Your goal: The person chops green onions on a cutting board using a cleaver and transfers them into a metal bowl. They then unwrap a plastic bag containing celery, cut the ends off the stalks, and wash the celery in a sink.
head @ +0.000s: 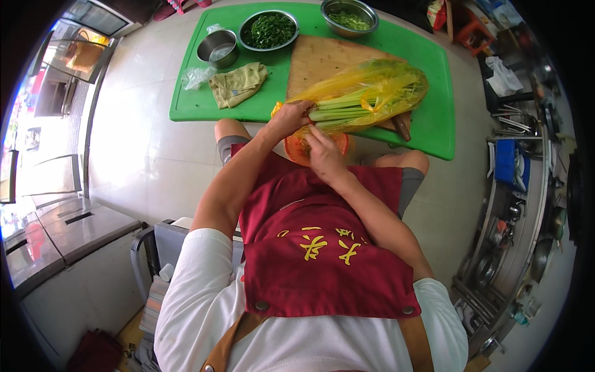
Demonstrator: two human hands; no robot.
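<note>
A bundle of pale green celery-like stalks (339,111) lies in a thin yellow plastic bag (320,90) on the wooden cutting board (320,53). The cut ends point towards my left hand (292,117), which grips them at the bag's mouth. Something red, perhaps a tie, shows by its fingers. Just below, my right hand (327,156) is held over a red-orange basket or bin (297,151), fingertips near the bag's lower edge. Whether it pinches anything is unclear. A knife's brown handle (401,128) sticks out past the board, its blade mostly under the bag.
Chopped greens fill a steel bowl (272,30); paler pieces lie in another bowl (349,21). A steel pot (217,49), clear plastic film (197,78) and a folded cloth (238,84) are left on the green table (274,100). Metal shelving (492,195) stands right.
</note>
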